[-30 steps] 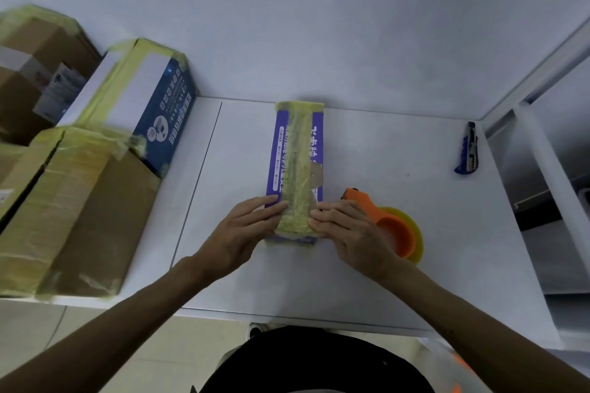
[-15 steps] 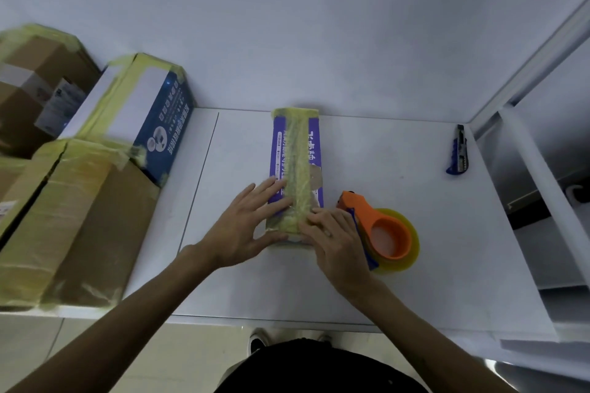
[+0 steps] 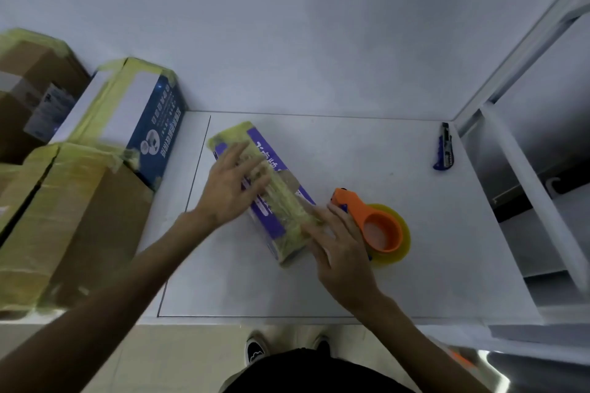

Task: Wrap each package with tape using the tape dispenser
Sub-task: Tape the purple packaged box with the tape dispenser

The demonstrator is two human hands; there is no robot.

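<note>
My left hand (image 3: 230, 182) lay flat, fingers spread, on the far half of the package (image 3: 287, 201). My right hand (image 3: 338, 242) pressed its near end with straight fingers. The package lay on the surface (image 3: 351, 153), its long axis slanting from far left to near right. The dispenser (image 3: 367, 217) sat just right of my right hand, the nearer one, I judged. Taped boxes (image 3: 64, 217) stood at left, contents hidden.

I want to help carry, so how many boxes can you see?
4: the purple box mid-table, the blue-and-white box left of it, the big brown box at front left, the labelled brown box behind. More may hide at the left edge.
</note>
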